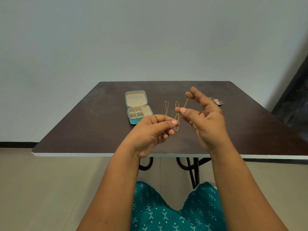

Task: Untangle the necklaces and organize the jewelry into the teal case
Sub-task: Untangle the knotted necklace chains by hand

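Left hand (154, 129) and right hand (202, 114) each pinch a gold necklace (177, 117) raised above the table (83, 124). The open teal case (138, 107) lies to the left; more jewelry (216, 101) lies far right.

Dark brown table (250, 124) against a plain grey wall (116, 39), beige floor (41, 189)

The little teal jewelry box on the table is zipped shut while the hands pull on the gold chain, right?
Not quite. The head view shows the teal jewelry case lying open, its compartments showing. The left hand and right hand do hold the gold chain.
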